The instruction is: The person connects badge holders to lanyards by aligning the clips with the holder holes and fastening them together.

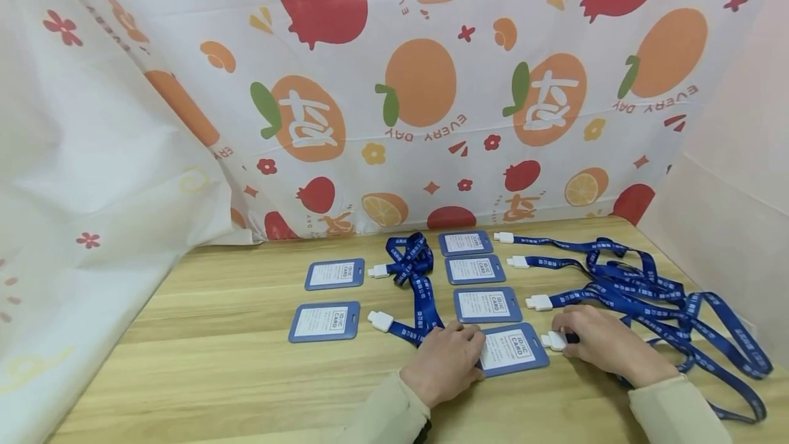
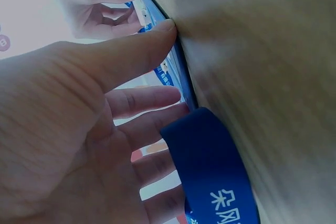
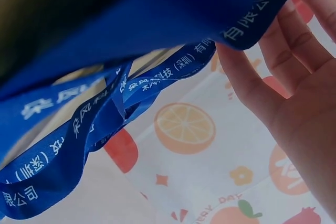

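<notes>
My left hand pinches the left edge of the nearest blue ID card holder, low over the table. In the left wrist view, its thumb lies along the holder's edge, and a blue lanyard strap hangs by the other fingers. Just right of that holder, my right hand holds a lanyard by its white clip, which points at the holder's slotted end. Blue strap with white lettering fills much of the right wrist view, hiding the right fingertips.
Several card holders line up behind, each facing a lanyard clip. Tangled blue straps spread over the table's right side. Further left lie two holders with their lanyards. A fruit-print cloth closes off the back.
</notes>
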`<state>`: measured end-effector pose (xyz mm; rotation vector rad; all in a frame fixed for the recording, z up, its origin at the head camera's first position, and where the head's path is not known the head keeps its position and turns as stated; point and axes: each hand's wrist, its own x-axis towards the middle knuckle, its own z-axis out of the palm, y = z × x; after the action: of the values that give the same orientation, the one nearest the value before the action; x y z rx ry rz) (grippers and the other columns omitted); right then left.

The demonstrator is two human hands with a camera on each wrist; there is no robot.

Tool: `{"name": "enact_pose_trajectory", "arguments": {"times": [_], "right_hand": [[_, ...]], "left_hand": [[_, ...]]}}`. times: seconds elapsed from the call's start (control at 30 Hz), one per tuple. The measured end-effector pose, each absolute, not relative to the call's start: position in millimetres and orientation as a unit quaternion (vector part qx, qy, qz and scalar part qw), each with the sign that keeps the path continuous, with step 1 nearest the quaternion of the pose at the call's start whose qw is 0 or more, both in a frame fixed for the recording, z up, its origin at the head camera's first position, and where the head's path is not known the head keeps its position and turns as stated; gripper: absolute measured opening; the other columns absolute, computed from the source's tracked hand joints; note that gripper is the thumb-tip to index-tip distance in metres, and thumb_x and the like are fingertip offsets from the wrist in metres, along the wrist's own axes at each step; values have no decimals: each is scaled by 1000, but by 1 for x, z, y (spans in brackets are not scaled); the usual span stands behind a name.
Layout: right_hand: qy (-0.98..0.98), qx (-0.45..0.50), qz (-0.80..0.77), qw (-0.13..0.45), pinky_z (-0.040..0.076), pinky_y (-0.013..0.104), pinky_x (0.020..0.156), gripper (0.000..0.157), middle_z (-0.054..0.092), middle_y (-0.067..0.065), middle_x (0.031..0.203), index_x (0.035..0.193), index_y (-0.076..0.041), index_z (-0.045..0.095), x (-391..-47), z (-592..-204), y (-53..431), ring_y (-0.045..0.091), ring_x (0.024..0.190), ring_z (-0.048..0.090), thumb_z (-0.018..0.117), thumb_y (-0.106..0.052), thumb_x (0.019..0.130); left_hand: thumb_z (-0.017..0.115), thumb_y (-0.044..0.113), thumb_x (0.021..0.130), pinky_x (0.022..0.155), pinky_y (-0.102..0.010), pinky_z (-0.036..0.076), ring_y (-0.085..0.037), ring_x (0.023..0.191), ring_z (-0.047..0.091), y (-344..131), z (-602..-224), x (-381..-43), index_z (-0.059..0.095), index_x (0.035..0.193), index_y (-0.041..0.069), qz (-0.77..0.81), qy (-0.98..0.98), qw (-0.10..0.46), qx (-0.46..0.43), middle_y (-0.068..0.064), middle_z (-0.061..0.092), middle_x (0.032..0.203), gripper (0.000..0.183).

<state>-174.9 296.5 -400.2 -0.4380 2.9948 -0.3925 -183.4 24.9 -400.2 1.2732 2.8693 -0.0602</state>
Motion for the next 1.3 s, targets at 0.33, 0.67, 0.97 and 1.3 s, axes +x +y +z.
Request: {"name": "enact_pose_trajectory", "arguments": {"times": [0.33,0.67,0.97,1.3], "right_hand": [[979,-155,-124,34,53,57,87,23,70,9,109,98,-10,76,-175,-400,295,35,102,64,86,-6,78],[980,-155,-122,33,53,57,88,23,70,10,110,99,-10,75,-174,-402,295,35,103,64,86,-6,79],[980,-151,-126,43,54,56,88,23,70,11,110,99,-10,76,-175,-403,289,36,105,65,85,-5,79],[979,-148,-127,54,54,56,88,23,69,11,112,99,-11,76,-176,-401,288,36,105,65,85,-5,79]], "left_hand": [[73,43,93,91,-30,53,-16,114,61,25,-400,-186,65,124,16,-26,910,3,413,4,64,131,42],[72,42,94,92,-30,53,-17,115,59,25,-400,-187,64,130,14,-38,907,7,420,3,62,135,46],[73,42,93,96,-29,51,-18,118,59,27,-400,-188,65,132,10,-29,907,11,419,-1,62,136,50],[73,48,90,92,-24,50,-14,106,60,27,-399,-193,67,128,11,-27,903,9,428,2,66,128,53]]}}
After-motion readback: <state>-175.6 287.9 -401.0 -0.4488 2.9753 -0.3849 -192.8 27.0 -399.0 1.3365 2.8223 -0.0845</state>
